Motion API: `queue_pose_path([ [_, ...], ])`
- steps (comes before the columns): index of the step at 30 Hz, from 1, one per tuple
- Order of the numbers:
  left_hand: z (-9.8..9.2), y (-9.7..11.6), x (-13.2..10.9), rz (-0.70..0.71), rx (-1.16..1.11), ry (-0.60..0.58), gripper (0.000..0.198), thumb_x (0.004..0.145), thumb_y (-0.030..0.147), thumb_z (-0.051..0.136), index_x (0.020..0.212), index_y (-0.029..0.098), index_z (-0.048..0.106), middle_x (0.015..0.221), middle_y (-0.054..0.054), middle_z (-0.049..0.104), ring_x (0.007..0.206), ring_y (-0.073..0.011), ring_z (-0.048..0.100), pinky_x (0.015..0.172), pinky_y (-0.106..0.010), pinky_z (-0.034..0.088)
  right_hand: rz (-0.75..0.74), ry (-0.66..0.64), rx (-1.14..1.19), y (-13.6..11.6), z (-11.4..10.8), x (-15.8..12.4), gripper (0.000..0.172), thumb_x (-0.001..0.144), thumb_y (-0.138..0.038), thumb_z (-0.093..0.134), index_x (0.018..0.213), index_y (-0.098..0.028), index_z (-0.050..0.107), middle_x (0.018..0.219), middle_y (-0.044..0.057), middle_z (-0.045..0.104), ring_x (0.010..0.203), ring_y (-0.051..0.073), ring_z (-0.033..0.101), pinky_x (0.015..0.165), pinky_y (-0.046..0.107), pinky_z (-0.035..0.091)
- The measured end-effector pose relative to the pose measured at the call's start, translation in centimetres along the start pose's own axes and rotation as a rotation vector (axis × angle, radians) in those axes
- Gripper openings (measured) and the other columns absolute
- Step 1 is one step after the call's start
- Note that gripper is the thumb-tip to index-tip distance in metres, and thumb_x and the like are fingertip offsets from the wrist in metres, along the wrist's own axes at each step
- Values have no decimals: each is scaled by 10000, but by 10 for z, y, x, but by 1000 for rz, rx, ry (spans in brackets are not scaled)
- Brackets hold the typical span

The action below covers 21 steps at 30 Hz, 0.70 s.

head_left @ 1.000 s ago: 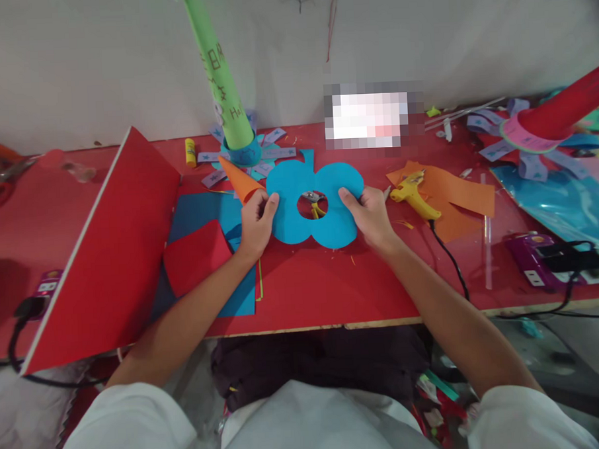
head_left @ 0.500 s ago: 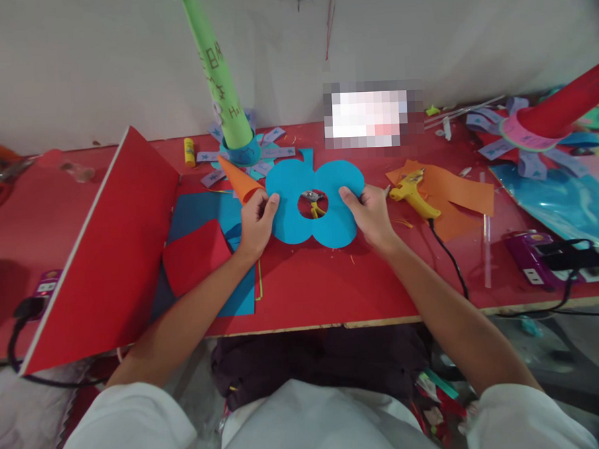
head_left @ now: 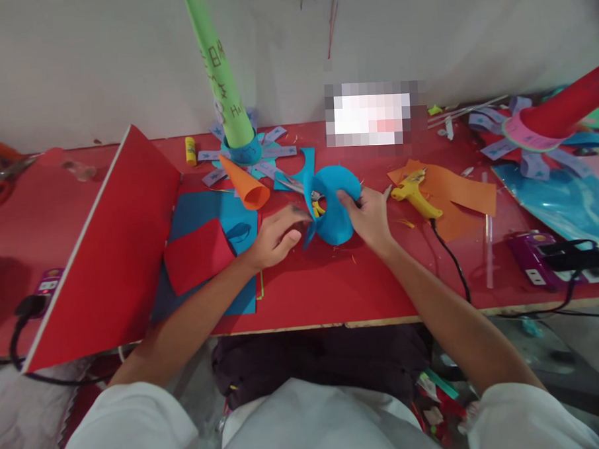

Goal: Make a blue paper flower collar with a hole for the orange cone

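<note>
My right hand [head_left: 372,215] pinches the right side of a blue paper flower cutout [head_left: 340,223] with a hole in its middle. The left part of the cutout is bent upward. Against that bent part rest the fingertips of my left hand [head_left: 280,235], its thumb apart from the fingers. Behind the cutout, metal-jawed pliers with yellow handles show in part through the hole. An orange paper cone [head_left: 245,184] lies just beyond my left hand.
A yellow glue gun [head_left: 413,193] lies on orange paper [head_left: 469,194] at the right. Left are a red standing board [head_left: 112,259], blue sheets and red paper [head_left: 196,255]. A green paper tube [head_left: 221,82] stands at the back; purple power strips lie at both sides.
My left hand has loosened from the cutout's left edge and moved right and slightly down. The cutout's left side, flat before, is now folded up. My right hand keeps its hold.
</note>
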State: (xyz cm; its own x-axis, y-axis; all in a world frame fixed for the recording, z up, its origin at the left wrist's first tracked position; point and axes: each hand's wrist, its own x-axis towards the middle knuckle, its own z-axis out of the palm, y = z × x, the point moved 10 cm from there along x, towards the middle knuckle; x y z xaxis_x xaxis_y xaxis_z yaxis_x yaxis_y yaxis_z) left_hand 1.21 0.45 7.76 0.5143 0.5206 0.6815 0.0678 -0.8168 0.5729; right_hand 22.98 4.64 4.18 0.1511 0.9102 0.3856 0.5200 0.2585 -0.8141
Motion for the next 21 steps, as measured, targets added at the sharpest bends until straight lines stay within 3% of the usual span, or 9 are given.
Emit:
queue_pose_path([
  [3, 15, 17, -1, 151, 142, -126, 516, 1160, 541, 429, 1494, 236, 678, 1349, -163, 783, 1242, -287, 746, 1058, -461, 604, -4, -19, 92, 0, 4, -1, 571, 975, -685, 644, 665, -244, 457, 591, -26, 435, 588, 140, 378, 588, 334, 340],
  [6, 23, 20, -3, 212, 342, -153, 452, 1136, 488, 530, 1514, 298, 689, 1511, -121, 729, 1480, -328, 621, 1227, -567, 518, 15, -64, 278, -1, 13, -3, 499, 934, -621, 694, 672, -237, 513, 617, -20, 490, 608, 142, 403, 571, 317, 357],
  [12, 15, 19, -4, 235, 485, -2, 390, 1092, 348, 667, 1479, 383, 700, 1708, -83, 552, 1594, -320, 496, 1281, -578, 463, 182, -184, 522, 7, 35, -11, 399, 825, -565, 829, 713, -238, 631, 686, 6, 660, 652, 170, 531, 614, 339, 526],
  [14, 10, 14, -2, 181, 475, 47, 501, 1089, 382, 677, 1583, 394, 598, 1752, -98, 485, 1610, -336, 474, 1303, -577, 439, 194, -180, 524, 9, 36, -11, 406, 823, -573, 832, 710, -241, 629, 689, 7, 661, 654, 172, 540, 622, 346, 543],
  [16, 5, 1, -1, 50, 409, 97, 739, 1062, 506, 705, 1717, 366, 392, 1772, -149, 433, 1628, -371, 447, 1302, -587, 442, 189, -163, 498, 11, 35, -11, 418, 826, -582, 826, 701, -242, 618, 681, 2, 636, 645, 166, 521, 609, 340, 529],
  [18, 2, -17, -3, -123, 251, 155, 974, 1004, 632, 742, 1767, 336, 213, 1750, -194, 433, 1588, -379, 496, 1227, -554, 531, 176, -152, 473, 12, 34, -11, 444, 827, -601, 823, 688, -241, 603, 665, -6, 601, 633, 158, 497, 582, 325, 499],
  [19, 4, -27, -5, -205, 146, 173, 1007, 985, 655, 756, 1758, 334, 195, 1697, -197, 487, 1503, -354, 584, 1145, -506, 595, 165, -158, 466, 10, 34, -11, 459, 829, -618, 820, 688, -239, 601, 664, -8, 594, 634, 156, 496, 578, 321, 494],
  [21, 14, -42, -10, -338, -69, 165, 820, 995, 622, 764, 1647, 316, 372, 1441, -143, 666, 1177, -246, 746, 927, -370, 657, 140, -197, 462, 5, 36, -12, 496, 853, -677, 794, 713, -234, 619, 682, -5, 602, 652, 162, 521, 592, 322, 508],
])
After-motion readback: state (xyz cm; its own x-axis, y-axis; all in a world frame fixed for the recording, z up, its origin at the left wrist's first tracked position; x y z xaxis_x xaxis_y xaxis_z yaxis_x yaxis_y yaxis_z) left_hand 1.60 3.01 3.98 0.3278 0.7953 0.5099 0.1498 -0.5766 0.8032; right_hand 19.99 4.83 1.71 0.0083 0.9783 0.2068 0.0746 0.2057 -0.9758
